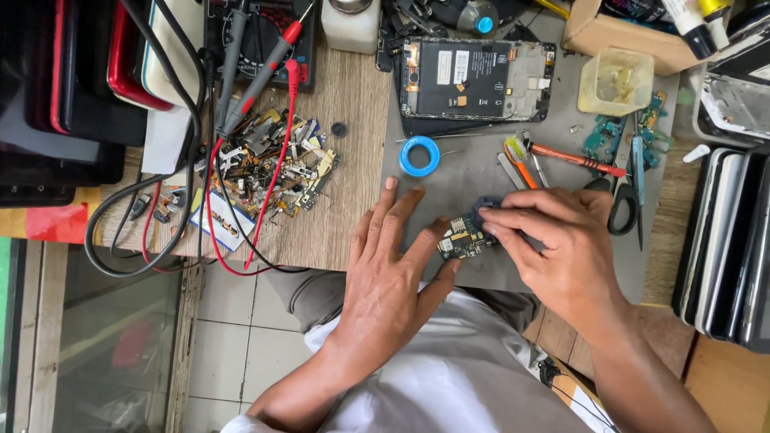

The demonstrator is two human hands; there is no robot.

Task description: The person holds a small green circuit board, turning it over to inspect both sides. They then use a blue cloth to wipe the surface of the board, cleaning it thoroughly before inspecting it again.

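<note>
Floor: pale tiled floor (241, 337) is seen below the bench edge.
Mat: grey rubber work mat (473, 172) is laid on the wooden bench (345, 120).
Board: small dark green circuit board (465, 239) is lain on the mat's near part.
Left hand (389, 269): fingers spread flat, released, thumb set against the board.
Right hand (553, 240): fingertips pinched on the board's far edge.
Beyond: opened black phone (477, 78) is lain further back.

I see both forearms bare to the edge of view; the left hand (383, 265) and right hand (557, 248) wear no gloves, rings or watch; a white shirt (473, 369) covers my torso; grey-brown trousers (317, 297) show below.
</note>
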